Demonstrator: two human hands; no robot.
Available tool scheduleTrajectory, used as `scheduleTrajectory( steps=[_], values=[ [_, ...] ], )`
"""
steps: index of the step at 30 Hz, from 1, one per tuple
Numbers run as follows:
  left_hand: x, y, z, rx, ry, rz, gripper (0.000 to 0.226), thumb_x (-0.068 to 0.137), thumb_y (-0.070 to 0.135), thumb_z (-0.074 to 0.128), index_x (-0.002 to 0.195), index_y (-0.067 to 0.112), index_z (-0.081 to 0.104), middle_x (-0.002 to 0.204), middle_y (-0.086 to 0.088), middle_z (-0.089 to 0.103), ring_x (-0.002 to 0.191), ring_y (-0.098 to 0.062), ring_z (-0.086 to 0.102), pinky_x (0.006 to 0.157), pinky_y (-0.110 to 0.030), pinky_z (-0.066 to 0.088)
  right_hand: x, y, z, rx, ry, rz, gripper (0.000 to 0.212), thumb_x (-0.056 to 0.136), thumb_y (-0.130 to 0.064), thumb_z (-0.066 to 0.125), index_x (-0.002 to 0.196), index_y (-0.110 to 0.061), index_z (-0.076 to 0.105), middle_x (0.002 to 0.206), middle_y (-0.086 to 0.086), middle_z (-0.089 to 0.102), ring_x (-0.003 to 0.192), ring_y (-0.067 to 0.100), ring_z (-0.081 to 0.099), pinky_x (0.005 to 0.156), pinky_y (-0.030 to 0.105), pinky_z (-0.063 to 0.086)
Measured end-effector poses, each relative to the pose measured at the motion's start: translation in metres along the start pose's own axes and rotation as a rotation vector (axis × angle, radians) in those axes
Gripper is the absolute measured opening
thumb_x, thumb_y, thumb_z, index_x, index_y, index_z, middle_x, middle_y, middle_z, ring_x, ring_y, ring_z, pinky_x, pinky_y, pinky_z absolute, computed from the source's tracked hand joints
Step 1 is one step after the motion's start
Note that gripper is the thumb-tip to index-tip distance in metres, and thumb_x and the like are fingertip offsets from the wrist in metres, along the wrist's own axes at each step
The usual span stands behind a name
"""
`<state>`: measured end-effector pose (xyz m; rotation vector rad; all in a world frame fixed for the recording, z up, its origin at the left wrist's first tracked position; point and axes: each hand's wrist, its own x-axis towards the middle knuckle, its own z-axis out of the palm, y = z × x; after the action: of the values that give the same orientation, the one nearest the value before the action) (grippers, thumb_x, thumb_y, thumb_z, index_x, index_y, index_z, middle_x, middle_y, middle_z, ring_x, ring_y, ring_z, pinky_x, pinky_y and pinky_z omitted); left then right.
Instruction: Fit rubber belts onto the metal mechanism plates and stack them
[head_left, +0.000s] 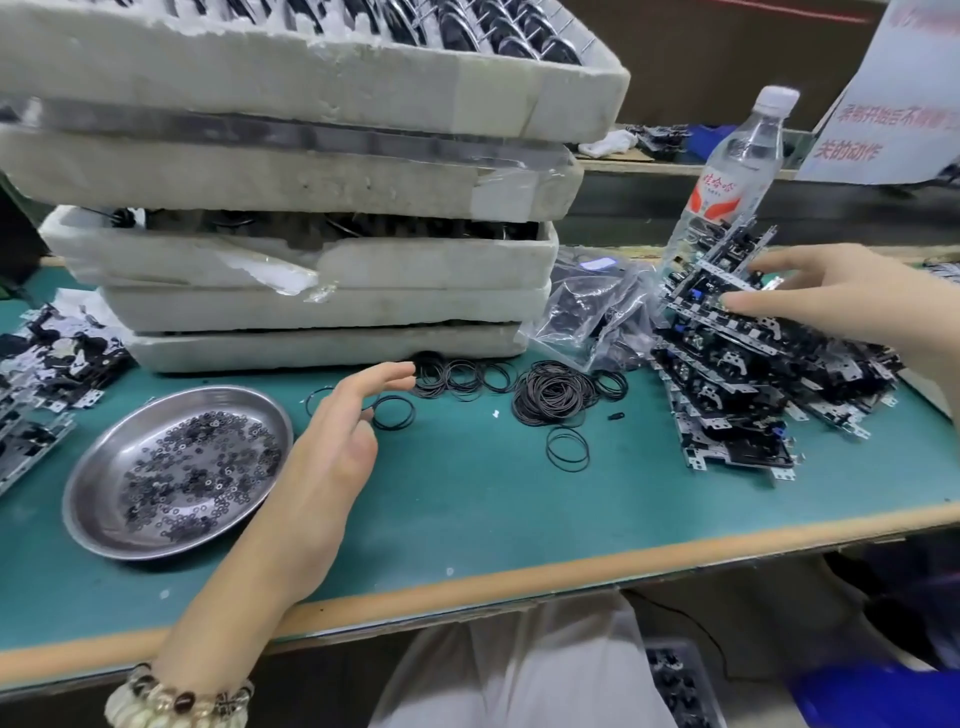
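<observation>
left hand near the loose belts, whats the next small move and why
Probably lower the left hand and pinch the single rubber belt just beside its fingers: the hand is open and empty, while the right hand rests on the top plate of the stack.

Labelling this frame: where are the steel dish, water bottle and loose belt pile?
steel dish (124, 540), head view, bare lower wall.
water bottle (719, 195), head view, red label.
loose belt pile (553, 397), head view, heap's middle.

green mat (467, 519) open centre front, foam trays (322, 260) blocking behind
</observation>
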<state>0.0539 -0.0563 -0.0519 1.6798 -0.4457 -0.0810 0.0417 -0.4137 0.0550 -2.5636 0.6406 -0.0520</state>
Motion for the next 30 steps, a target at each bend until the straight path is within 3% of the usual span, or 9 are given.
scheduleTrajectory(
  steps=[4, 7, 10, 12, 14, 18, 20, 26, 30],
  values=[
    [-0.013, -0.034, -0.013, 0.154, -0.042, 0.107, 0.066, 0.092, 0.074, 0.024, 0.14, 0.034, 0.046, 0.141, 0.009, 0.055, 0.141, -0.022, 0.04, 0.117, -0.053, 0.03, -0.004, 0.004, 0.007, -0.028, 0.05, -0.016, 0.088, 0.061, -0.078, 0.058, 0.138, -0.036, 0.05, 0.129, 0.003, 0.06, 0.105, 0.025, 0.054, 0.09, 0.046, 0.044],
    [-0.007, -0.043, -0.017, 0.212, -0.006, 0.161, 0.065, 0.096, 0.077, 0.018, 0.142, 0.04, 0.044, 0.142, 0.008, 0.053, 0.142, -0.024, 0.039, 0.115, -0.056, 0.03, -0.01, 0.002, 0.017, -0.092, 0.332, -0.175, 0.066, 0.082, -0.066, 0.061, 0.134, -0.026, 0.054, 0.13, 0.008, 0.061, 0.11, 0.033, 0.059, 0.095, 0.052, 0.048],
    [-0.005, -0.046, -0.016, 0.189, 0.056, 0.177, 0.063, 0.098, 0.073, 0.017, 0.141, 0.038, 0.045, 0.14, 0.01, 0.055, 0.139, -0.025, 0.042, 0.114, -0.055, 0.032, -0.037, -0.027, 0.045, -0.05, 0.574, -0.527, 0.039, 0.089, -0.044, 0.058, 0.118, -0.019, 0.066, 0.117, 0.011, 0.066, 0.11, 0.033, 0.056, 0.1, 0.042, 0.04],
    [-0.004, -0.044, -0.015, 0.17, 0.087, 0.193, 0.063, 0.098, 0.073, 0.019, 0.14, 0.035, 0.047, 0.138, 0.008, 0.057, 0.137, -0.026, 0.044, 0.113, -0.054, 0.033, -0.058, -0.052, 0.079, -0.068, 0.507, -0.725, 0.028, 0.09, -0.035, 0.06, 0.108, -0.017, 0.072, 0.108, 0.005, 0.067, 0.105, 0.029, 0.056, 0.096, 0.038, 0.04],
    [-0.004, -0.042, -0.014, 0.168, 0.116, 0.203, 0.064, 0.097, 0.073, 0.02, 0.139, 0.033, 0.048, 0.136, 0.007, 0.058, 0.136, -0.026, 0.046, 0.112, -0.054, 0.035, -0.072, -0.069, 0.119, -0.143, 0.38, -0.857, 0.021, 0.088, -0.029, 0.066, 0.101, -0.015, 0.074, 0.103, 0.005, 0.067, 0.1, 0.031, 0.057, 0.089, 0.045, 0.044],
    [-0.005, -0.042, -0.014, 0.153, 0.152, 0.235, 0.064, 0.099, 0.069, 0.022, 0.139, 0.026, 0.048, 0.133, 0.004, 0.06, 0.133, -0.027, 0.048, 0.11, -0.054, 0.038, -0.076, -0.092, 0.184, -0.316, 0.26, -0.96, 0.018, 0.091, -0.027, 0.062, 0.102, -0.019, 0.074, 0.102, 0.001, 0.067, 0.098, 0.031, 0.057, 0.084, 0.042, 0.043],
    [-0.005, -0.044, -0.015, 0.146, 0.151, 0.241, 0.064, 0.1, 0.067, 0.023, 0.14, 0.024, 0.048, 0.133, 0.003, 0.059, 0.133, -0.028, 0.049, 0.11, -0.054, 0.038, -0.07, -0.101, 0.203, -0.352, 0.282, -0.967, 0.019, 0.093, -0.026, 0.057, 0.101, -0.022, 0.074, 0.098, -0.003, 0.068, 0.096, 0.028, 0.058, 0.084, 0.04, 0.043],
    [-0.003, -0.048, -0.015, 0.13, 0.157, 0.233, 0.061, 0.1, 0.069, 0.024, 0.139, 0.029, 0.049, 0.134, 0.004, 0.059, 0.131, -0.03, 0.049, 0.108, -0.053, 0.039, -0.055, -0.112, 0.223, -0.348, 0.505, -1.112, 0.011, 0.075, -0.008, 0.073, 0.071, -0.017, 0.075, 0.074, -0.001, 0.067, 0.076, 0.026, 0.062, 0.076, 0.035, 0.049],
    [-0.005, -0.047, -0.015, 0.147, 0.152, 0.268, 0.061, 0.102, 0.066, 0.024, 0.14, 0.026, 0.048, 0.133, 0.004, 0.059, 0.132, -0.03, 0.049, 0.108, -0.048, 0.04, -0.054, -0.109, 0.229, -0.301, 0.552, -1.111, 0.012, 0.074, 0.002, 0.071, 0.072, -0.01, 0.07, 0.07, 0.003, 0.064, 0.075, 0.028, 0.061, 0.077, 0.038, 0.049]
  ],
)
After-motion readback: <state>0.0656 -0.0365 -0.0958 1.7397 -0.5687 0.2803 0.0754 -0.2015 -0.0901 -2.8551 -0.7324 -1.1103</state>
